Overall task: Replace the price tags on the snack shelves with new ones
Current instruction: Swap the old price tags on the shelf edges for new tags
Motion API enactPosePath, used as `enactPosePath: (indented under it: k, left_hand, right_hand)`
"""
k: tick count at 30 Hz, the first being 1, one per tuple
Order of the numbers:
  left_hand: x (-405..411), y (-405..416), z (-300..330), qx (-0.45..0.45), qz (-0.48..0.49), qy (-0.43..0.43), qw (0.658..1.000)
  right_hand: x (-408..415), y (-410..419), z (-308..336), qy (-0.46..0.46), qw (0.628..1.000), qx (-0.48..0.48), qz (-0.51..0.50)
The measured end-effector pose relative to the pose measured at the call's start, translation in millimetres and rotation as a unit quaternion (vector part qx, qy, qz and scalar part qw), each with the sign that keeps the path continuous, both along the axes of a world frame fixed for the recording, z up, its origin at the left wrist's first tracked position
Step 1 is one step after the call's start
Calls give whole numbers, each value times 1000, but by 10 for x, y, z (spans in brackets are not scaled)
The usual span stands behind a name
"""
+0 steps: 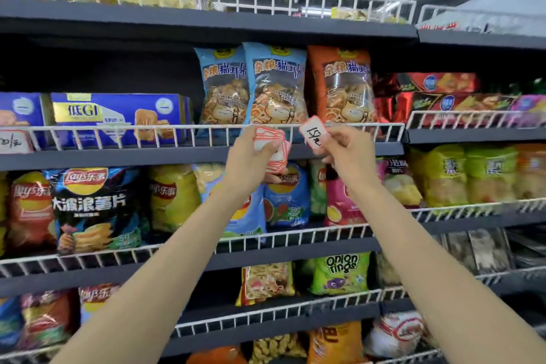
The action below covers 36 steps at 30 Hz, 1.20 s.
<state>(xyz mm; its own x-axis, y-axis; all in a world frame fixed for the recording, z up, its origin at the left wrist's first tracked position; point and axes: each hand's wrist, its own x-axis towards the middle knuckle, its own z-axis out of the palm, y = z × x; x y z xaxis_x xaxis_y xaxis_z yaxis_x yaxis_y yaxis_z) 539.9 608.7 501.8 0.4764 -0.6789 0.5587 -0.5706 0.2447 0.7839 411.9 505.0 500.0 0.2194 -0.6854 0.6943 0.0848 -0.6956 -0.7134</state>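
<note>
the fingers (339,139) of the right hand (350,151) pinch a single price tag (314,135) by its lower right corner, holding it up just in front of the white wire rail (177,127) of the shelf that carries the blue and orange snack bags (277,83). the tag is a small white card with a red border and a handwritten price, tilted to one side. it looks thin and very light, probably a sticker or slip of paper, so it should bend or crease easily; an edge or corner pinch like this one seems the right hold, leaving the written face clear. the left hand (251,156) is curled around a fanned stack of tags (273,151) with the same red borders, close beside the single one and level with the shelf edge. whether those are old or new cannot be told. farther left on the same rail another handwritten tag (13,142) hangs before the blue biscuit boxes (118,115). chip bags (88,207) fill the shelf below.
</note>
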Motion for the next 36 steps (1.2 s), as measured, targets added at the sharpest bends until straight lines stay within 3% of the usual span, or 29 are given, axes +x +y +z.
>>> enactPosePath:
  k: [4, 13, 27, 36]
  left_hand:
    - [-270, -279, 12, 38, -32, 7, 999]
    - [-555, -750, -6, 21, 26, 9, 999]
    - [-519, -736, -55, 32, 50, -20, 998]
    - [-382, -639, 13, 96, 15, -40, 994]
  right_hand:
    - [-190, -244, 21, -13, 1000, -5, 5]
    - [-323, -771, 140, 54, 993, -95, 38]
    - [-276, -1008, 270, 59, 974, -217, 21]
    - [-204, -987, 436, 219, 910, -347, -60]
